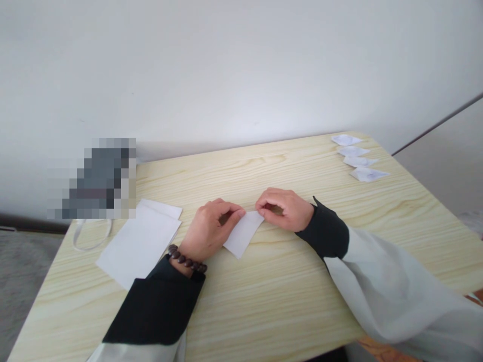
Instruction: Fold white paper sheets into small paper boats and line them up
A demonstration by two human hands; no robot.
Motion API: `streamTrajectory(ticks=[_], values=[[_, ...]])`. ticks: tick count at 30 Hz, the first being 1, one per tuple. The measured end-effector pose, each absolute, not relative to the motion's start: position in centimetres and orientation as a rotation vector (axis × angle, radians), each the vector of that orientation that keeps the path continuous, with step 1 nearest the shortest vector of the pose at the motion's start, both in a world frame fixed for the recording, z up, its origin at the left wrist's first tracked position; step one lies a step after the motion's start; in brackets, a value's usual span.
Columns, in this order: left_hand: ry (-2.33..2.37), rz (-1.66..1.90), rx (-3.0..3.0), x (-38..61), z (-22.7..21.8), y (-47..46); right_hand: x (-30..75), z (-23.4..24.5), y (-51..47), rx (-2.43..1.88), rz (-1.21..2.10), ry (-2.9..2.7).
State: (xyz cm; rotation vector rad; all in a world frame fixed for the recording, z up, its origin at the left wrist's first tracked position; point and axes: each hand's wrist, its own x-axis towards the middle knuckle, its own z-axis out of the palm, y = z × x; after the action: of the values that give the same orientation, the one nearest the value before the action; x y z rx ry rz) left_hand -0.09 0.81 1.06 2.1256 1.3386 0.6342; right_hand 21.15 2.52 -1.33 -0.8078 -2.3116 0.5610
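A small folded piece of white paper [243, 235] is at the middle of the wooden table, one corner pointing towards me. My left hand [213, 226] pinches its far left corner between thumb and forefinger. At the far right corner, my right hand [285, 208] grips the same paper with thumb and fingertips. Both hands are closed, and the paper's far edge spans the short gap between them. A beaded bracelet [186, 260] circles my left wrist.
White paper sheets [141, 244] lie to the left of my left hand. Beyond them is a blurred-out dark object [96, 178], with a white loop of cord [92, 236] below it. Several folded paper shapes [369, 174] form a row at the back right. A wall borders the table's far edge.
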Motion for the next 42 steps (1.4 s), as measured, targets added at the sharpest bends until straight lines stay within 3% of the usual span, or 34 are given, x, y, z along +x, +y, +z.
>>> streamTrajectory(ticks=[12, 18, 24, 30, 42], values=[[1.384, 0.62, 2.045, -0.1, 1.4, 0.8, 22.2, -1.3, 3.1, -0.869, 0.554, -2.318], [1.445, 0.667, 1.887, 0.2, 1.4, 0.6, 22.7, -1.3, 2.7, -1.067, 0.772, -2.103], [1.483, 0.745, 1.769, 0.5, 1.5, 0.5, 21.9, -1.2, 2.1, -0.991, 0.968, -1.989], [1.406, 0.698, 1.995, 0.5, 0.8, 0.5, 21.5, -1.7, 2.5, -1.084, 0.639, -2.009], [1.176, 0.797, 2.5, -0.6, -0.5, 1.2, 21.6, -2.1, 2.9, -1.159, 0.463, -2.006]])
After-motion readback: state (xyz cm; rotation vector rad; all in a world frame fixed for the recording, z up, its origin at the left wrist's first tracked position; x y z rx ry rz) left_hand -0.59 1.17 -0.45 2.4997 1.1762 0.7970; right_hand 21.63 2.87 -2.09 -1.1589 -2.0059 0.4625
